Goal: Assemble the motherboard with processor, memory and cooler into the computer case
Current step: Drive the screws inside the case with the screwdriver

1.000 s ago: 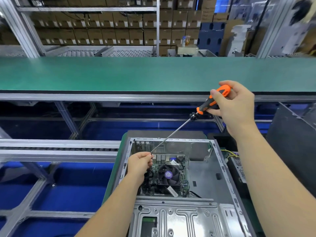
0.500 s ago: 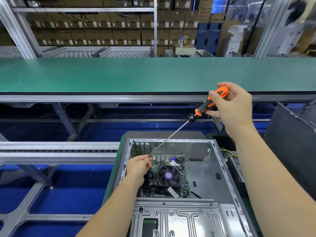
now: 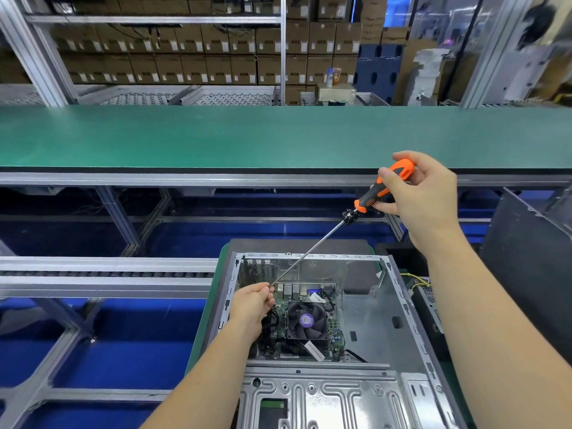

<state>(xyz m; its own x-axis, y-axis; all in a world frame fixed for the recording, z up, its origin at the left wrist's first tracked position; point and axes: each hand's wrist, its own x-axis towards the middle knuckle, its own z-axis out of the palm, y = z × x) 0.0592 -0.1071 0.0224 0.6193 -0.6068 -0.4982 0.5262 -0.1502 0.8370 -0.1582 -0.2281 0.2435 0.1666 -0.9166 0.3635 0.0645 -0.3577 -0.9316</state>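
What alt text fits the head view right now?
The right hand grips an orange-and-black screwdriver, the left hand pinching its tip over the motherboard in the open computer case. A black cooler fan sits on the board.

We see a bright, evenly lit scene with soft light from overhead and only faint shadows. The metal case [image 3: 365,323] shows mild glare. The wide lens bends straight lines at the edges (strongly at the corners), and the far boxes [image 3: 198,54] look slightly soft.
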